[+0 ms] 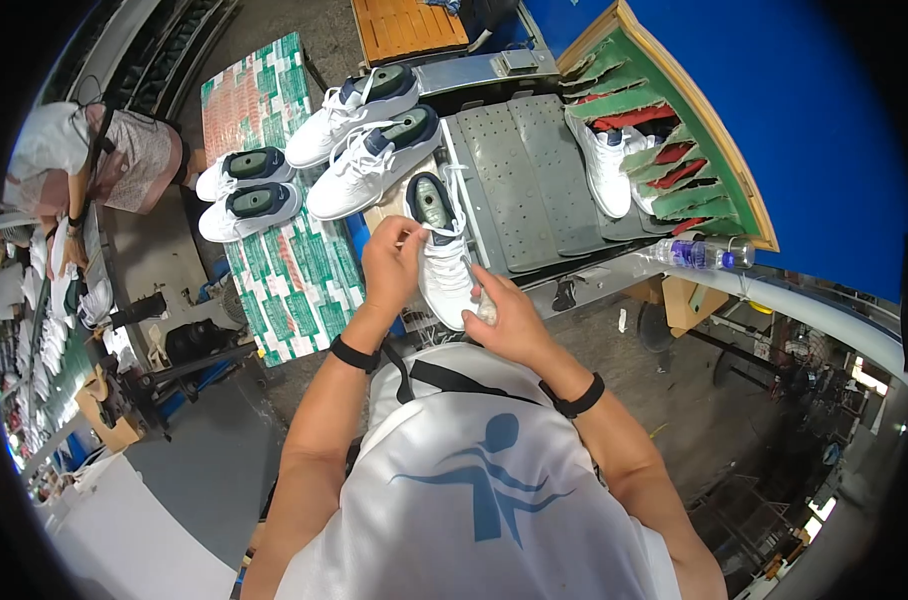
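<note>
White shoe stands just left of grey belt, toe toward person. Left hand, on shoe side away from belt, seems to pinch lace near opening. Right hand, near belt's lower left corner, curls around small pale thing, kind unclear. Green block inside probably makes shoe firm, heavier; upper likely soft, easily dirtied; lace limp. Best hold: heel or sole edges.
</note>
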Motion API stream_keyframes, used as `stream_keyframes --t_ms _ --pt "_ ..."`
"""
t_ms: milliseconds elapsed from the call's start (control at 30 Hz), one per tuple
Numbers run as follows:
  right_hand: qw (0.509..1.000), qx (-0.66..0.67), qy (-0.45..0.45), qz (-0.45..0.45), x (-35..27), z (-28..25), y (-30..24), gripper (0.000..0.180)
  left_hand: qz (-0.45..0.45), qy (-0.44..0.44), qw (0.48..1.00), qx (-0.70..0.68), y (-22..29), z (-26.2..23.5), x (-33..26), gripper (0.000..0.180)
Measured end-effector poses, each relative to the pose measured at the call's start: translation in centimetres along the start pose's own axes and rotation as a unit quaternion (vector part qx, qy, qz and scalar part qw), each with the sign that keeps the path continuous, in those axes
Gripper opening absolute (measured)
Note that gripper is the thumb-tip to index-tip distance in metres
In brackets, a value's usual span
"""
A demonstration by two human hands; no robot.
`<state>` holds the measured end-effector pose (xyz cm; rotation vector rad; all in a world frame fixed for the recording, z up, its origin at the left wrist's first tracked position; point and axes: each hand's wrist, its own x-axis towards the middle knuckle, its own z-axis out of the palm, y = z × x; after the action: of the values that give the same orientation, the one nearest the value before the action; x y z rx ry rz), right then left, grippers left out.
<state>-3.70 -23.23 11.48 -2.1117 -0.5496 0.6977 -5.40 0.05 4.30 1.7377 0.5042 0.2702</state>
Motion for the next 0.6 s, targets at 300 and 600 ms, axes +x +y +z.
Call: stream_keyframes --t_ms 300,600 --pt "0.946 -0.238 -0.025 -0.218 4.1 1.1 -2.0 0.082 -0.279 0.249 0.877 -0.302 -5.9 0.2 1.1 0.045" --pt "0.947 -0.263 -0.028 -0.182 3.9 1.4 -2.9 0.079 0.118 -0.163 0.972 0.123 0.7 -1.6 5.1 0.090"
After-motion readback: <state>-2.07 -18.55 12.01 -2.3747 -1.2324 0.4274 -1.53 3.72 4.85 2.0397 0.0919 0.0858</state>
